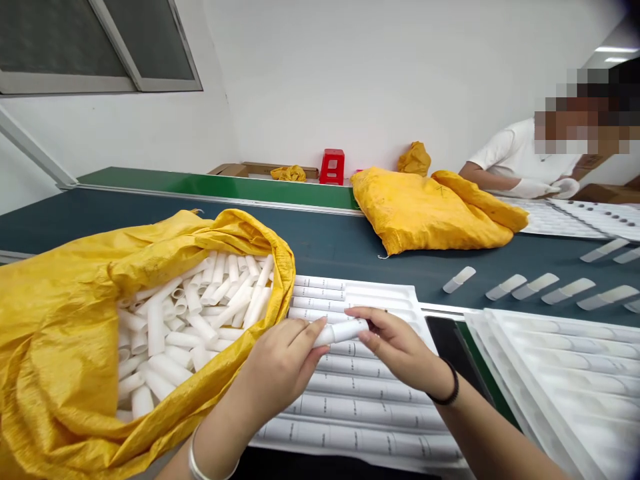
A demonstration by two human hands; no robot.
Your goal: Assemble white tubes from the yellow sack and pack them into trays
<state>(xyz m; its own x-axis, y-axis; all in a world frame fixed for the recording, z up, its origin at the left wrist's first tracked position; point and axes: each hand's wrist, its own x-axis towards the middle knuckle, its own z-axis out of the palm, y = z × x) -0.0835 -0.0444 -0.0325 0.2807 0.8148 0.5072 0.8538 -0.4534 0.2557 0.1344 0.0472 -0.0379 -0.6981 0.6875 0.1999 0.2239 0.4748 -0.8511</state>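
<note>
Both my hands hold one white plastic tube by its ends, level above a white moulded tray. My left hand pinches the tube's left end with closed fingers. My right hand grips the right end, fingers curled round it. The tray has long slots, and most of them hold printed white tubes lying crosswise. To the left an open yellow woven sack is full of loose white tubes. A black band sits on my right wrist, a silver bangle on my left.
A dark green conveyor belt carries several single tubes at right. Empty white trays are stacked at right beside a black phone. A second yellow sack lies across the belt. A co-worker in white gloves works at far trays.
</note>
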